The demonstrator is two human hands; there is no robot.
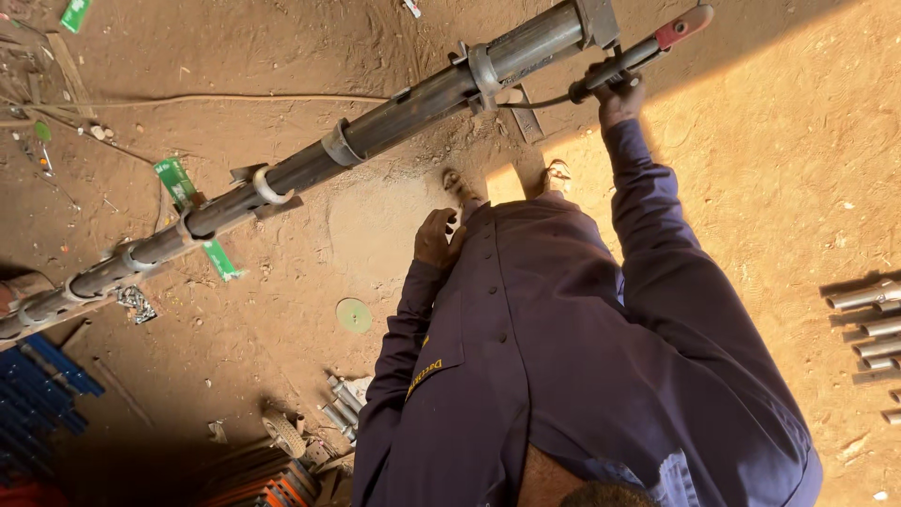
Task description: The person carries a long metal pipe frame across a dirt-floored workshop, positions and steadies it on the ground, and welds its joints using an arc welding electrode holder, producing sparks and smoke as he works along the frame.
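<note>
Head view: right hand (619, 96) is gripping, fingers clamped, the dark handle of a red-tipped tool (648, 47) just beside the long steel pipe (375, 131) crossing above the dirt floor (770, 169). Left hand (437, 238) is resting half-curled, holding nothing, against the blue shirt (563, 329).

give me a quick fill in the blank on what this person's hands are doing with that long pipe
1. The right hand grips the dark handle of a tool with a ____ tip.
2. The left hand rests against the person's own ____ shirt.
3. Several metal ____ clamp around the long pipe.
4. Short metal tubes lie on the ____ floor.

Missing words: red; dark blue; rings; dirt
</note>
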